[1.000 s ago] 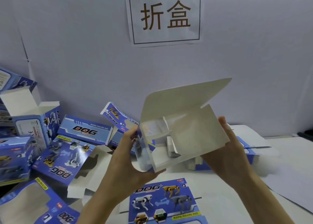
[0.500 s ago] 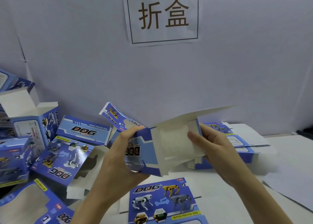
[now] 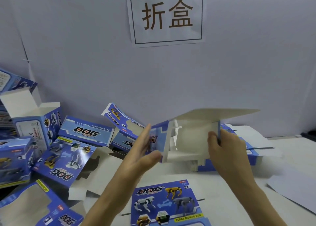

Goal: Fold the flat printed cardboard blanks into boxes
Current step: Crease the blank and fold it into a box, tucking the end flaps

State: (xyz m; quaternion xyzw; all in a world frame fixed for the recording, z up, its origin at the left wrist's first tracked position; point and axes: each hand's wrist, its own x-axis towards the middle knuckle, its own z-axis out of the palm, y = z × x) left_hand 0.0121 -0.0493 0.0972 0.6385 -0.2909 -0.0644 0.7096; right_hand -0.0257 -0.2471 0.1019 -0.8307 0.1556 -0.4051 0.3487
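Above the middle of the white table (image 3: pixel 290 159), we hold a half-folded box (image 3: pixel 189 140) in the air, its white inside facing us and its top flap jutting out to the right. Our left hand (image 3: pixel 142 154) lies flat against the blue printed left wall, fingers straight, thumb by the near lower corner. Our right hand (image 3: pixel 225 152) pinches the right wall, thumb inside, fingers behind. A flat blank (image 3: pixel 164 203) lies near us, and folded boxes (image 3: pixel 32 128) pile up at the far left.
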